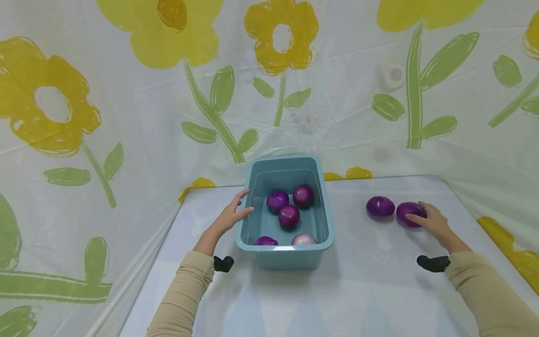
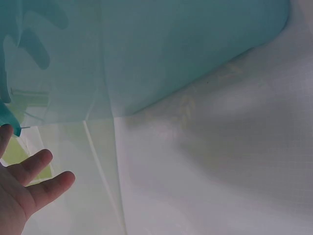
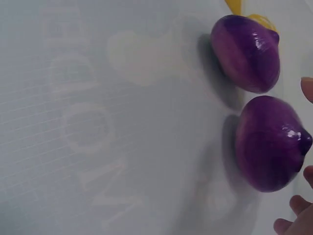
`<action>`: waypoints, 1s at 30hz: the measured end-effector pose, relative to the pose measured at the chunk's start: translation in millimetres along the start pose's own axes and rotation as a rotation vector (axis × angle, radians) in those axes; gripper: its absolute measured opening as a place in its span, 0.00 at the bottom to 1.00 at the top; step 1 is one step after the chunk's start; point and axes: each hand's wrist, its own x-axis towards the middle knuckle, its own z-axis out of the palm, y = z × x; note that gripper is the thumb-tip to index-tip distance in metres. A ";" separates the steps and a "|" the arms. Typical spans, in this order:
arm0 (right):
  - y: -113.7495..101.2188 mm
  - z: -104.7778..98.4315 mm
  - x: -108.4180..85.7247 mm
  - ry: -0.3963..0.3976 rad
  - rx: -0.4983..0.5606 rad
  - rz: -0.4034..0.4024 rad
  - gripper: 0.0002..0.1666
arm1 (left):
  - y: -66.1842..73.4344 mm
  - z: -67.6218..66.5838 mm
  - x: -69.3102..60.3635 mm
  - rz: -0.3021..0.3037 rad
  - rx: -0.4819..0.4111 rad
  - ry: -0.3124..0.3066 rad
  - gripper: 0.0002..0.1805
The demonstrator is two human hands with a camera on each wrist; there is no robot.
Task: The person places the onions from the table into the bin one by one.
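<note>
A blue-green plastic bin (image 1: 282, 257) stands on the table with several onions in it, mostly purple, such as this purple onion (image 1: 289, 216); one pale onion (image 1: 304, 239) is partly hidden by the front rim. At the bin's left rim is my left hand (image 1: 229, 215), fingers spread and thumb over the edge; the left wrist view shows its fingers (image 2: 51, 188) apart. To the right, two purple onions lie side by side, a left onion (image 1: 380, 207) and a right onion (image 1: 407, 214). My right hand (image 1: 435, 222) reaches around the right onion; in the right wrist view, gaps show between fingertips (image 3: 299, 204) and onion.
The white table (image 1: 358, 290) has faint lettering and pale blue triangles. Behind it and at the sides hangs a flower-print sheet (image 1: 337, 93), close to the bin's far end. Each wrist carries a dark strap mount (image 1: 433, 263).
</note>
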 end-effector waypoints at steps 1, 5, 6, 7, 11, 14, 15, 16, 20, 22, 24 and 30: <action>1.4 1.5 -0.3 -0.007 0.007 0.007 0.51 | -0.2 0.0 0.1 -0.002 0.001 0.000 0.37; 4.5 6.7 -2.2 -0.015 0.005 0.033 0.52 | -0.6 0.2 0.7 -0.004 0.002 0.001 0.38; 4.9 7.7 -2.9 -0.013 0.007 0.039 0.51 | -0.5 0.2 0.7 -0.004 0.002 0.000 0.37; 5.2 8.7 -3.6 -0.008 0.012 0.040 0.51 | -0.4 0.3 0.8 -0.004 0.002 0.000 0.37; 6.4 12.9 -4.9 0.007 0.063 0.035 0.50 | 0.3 0.4 0.1 -0.007 0.002 0.003 0.37; 8.0 17.6 -4.0 0.015 0.119 0.010 0.47 | 1.6 0.7 -0.8 -0.008 0.000 0.003 0.37; 8.7 19.1 -3.4 0.016 0.136 -0.001 0.46 | 2.0 0.8 -1.4 -0.006 0.001 0.001 0.37; 9.0 20.8 -2.9 0.022 0.150 -0.013 0.45 | 2.4 1.0 -1.6 -0.005 0.000 0.000 0.37; 7.6 26.6 -1.6 0.062 0.183 -0.052 0.38 | 3.3 1.0 -2.6 -0.007 0.002 -0.004 0.37; 5.3 29.6 -0.9 0.088 0.190 -0.068 0.35 | 3.3 0.4 -2.8 -0.006 0.002 -0.002 0.36; 3.1 32.8 -0.1 0.115 0.198 -0.083 0.32 | 3.1 -0.1 -2.7 -0.005 0.001 0.002 0.36; -0.3 40.3 2.4 0.160 0.186 -0.096 0.26 | 2.3 -0.2 -1.6 -0.004 0.003 -0.001 0.36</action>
